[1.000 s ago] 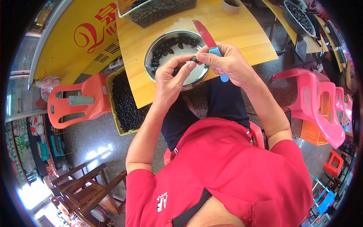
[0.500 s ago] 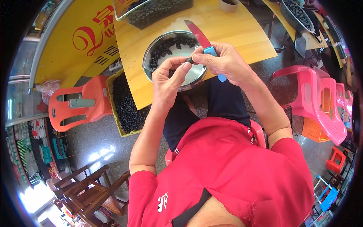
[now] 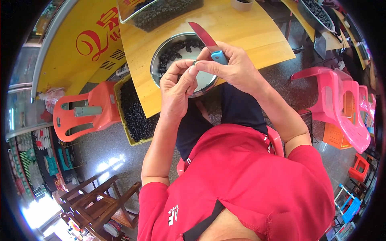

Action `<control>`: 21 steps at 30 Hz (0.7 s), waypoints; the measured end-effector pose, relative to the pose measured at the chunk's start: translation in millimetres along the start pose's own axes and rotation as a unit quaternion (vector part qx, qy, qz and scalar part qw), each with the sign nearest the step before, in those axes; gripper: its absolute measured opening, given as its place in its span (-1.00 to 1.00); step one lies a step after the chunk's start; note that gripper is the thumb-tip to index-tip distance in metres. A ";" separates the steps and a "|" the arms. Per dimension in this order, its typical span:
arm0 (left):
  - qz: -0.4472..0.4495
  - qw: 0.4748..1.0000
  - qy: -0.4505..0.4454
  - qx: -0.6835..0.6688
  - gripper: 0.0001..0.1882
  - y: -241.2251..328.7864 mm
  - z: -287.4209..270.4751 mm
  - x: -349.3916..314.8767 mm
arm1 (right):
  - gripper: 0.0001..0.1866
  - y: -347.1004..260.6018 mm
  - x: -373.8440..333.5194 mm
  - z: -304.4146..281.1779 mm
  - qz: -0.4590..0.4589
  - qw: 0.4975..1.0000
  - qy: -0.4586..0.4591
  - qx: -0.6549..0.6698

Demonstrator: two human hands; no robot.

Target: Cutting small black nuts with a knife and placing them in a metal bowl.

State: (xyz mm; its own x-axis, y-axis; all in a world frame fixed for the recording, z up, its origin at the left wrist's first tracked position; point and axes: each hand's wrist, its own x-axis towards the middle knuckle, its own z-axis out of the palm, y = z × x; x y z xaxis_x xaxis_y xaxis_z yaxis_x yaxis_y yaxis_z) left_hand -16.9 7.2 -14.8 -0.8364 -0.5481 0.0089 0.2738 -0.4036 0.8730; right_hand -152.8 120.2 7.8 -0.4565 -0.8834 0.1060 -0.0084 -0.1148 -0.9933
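Holding the small dark piece (image 3: 195, 62) above the metal bowl (image 3: 153, 71), the left hand (image 3: 177, 82) pinches it between thumb and forefinger; the right thumb tip meets it from the opposite side. The right hand (image 3: 233, 64) is closed around the blue handle of the knife (image 3: 204, 37), red blade directed up and away from the person. The bowl contains dark pieces (image 3: 173, 50) and sits at the near edge of the table (image 3: 253, 40). Left of the bowl is a filled yellow crate (image 3: 140, 141); beyond the bowl stands a clear container (image 3: 138, 12).
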 end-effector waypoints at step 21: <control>0.012 0.999 -0.053 0.001 -0.82 4.5 -6.0 -0.6 | -0.74 -9.1 2.1 -3.7 0.109 0.978 -0.067 0.163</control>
State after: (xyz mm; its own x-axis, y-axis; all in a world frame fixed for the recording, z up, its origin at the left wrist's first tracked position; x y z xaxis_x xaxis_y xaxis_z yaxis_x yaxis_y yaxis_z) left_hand -12.3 1.4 -13.8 -0.8751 -0.4773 0.0802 0.2926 -0.3898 0.8732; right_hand -157.0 121.1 16.9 -0.2950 -0.9522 -0.0797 0.3697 -0.0368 -0.9284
